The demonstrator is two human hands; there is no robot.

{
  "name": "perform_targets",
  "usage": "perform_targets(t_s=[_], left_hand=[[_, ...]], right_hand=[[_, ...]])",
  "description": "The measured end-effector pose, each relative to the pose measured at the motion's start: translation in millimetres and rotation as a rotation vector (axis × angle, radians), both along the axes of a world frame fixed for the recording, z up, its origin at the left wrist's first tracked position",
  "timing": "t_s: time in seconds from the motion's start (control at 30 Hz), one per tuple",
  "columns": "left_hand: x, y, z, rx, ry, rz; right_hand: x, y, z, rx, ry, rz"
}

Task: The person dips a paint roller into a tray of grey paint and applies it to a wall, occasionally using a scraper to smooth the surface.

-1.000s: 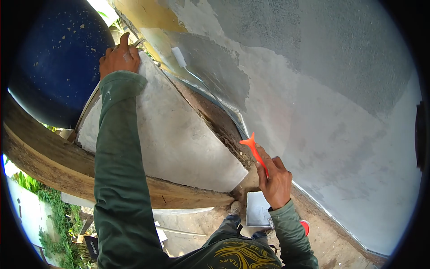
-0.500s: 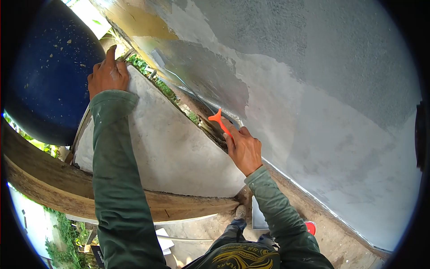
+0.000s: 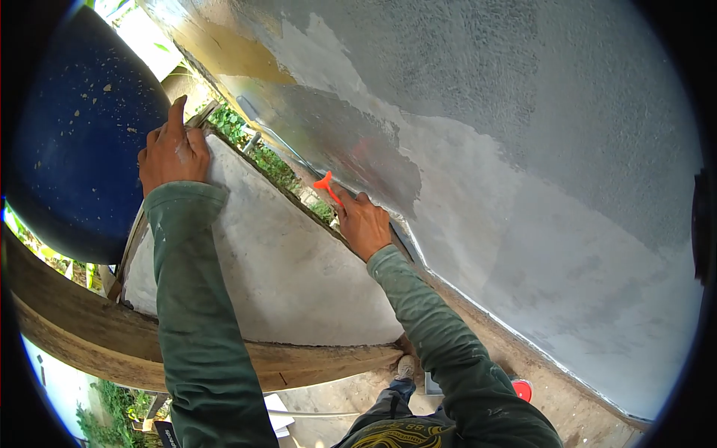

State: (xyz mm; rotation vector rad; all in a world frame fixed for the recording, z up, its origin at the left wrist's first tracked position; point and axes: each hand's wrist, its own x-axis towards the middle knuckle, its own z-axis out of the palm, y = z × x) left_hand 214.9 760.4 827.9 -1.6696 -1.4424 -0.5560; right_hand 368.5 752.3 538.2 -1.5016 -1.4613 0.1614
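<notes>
A paint roller with an orange handle (image 3: 324, 181) is in my right hand (image 3: 364, 226), which is closed round the grip. Its thin metal rod runs up and left to a small grey roller head (image 3: 245, 107), at the lower edge of the wall (image 3: 478, 187). The wall has wet-looking dark grey, lighter grey and yellow-brown patches. My left hand (image 3: 177, 155) is on the far corner of a pale grey slab (image 3: 276, 261), its fingers curled over the edge and the index finger stretched out. Part of that grip is hidden.
A large dark blue rounded container (image 3: 89, 142), flecked with pale spots, stands left of my left hand. A curved wooden beam (image 3: 314, 364) crosses below the slab. Green plants (image 3: 272, 166) show through the narrow gap beside the wall. A red round item (image 3: 523, 389) sits on the floor.
My right hand has moved up and left with the paint roller, its head sliding along the wall's lower edge. My left hand stays on the slab's corner. The view has shifted slightly.
</notes>
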Motion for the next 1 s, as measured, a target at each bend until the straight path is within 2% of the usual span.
perform_targets(t_s=[0.23,0.3,0.37,0.53,0.7,1.0], left_hand=[[-0.2,-0.3,0.2,-0.004,-0.004,0.001],[0.6,-1.2,0.1,-0.003,0.009,0.008],[-0.8,-0.5,1.0,-0.007,0.023,0.016],[-0.5,0.2,1.5,-0.012,0.004,0.011],[0.9,-0.6,1.1,-0.009,0.006,0.027],[3.7,-2.6,1.5,-0.001,0.005,0.029]], right_hand=[[-31.6,56.5,-0.7,0.012,0.012,0.024],[-37.5,64.9,1.6,0.096,-0.012,-0.025],[-37.9,64.5,2.6,0.050,-0.001,-0.006],[-18.8,32.1,-9.1,-0.019,0.004,0.007],[9.6,-23.4,-23.8,0.066,-0.016,-0.028],[50.9,-120.8,-28.4,0.007,-0.017,-0.029]])
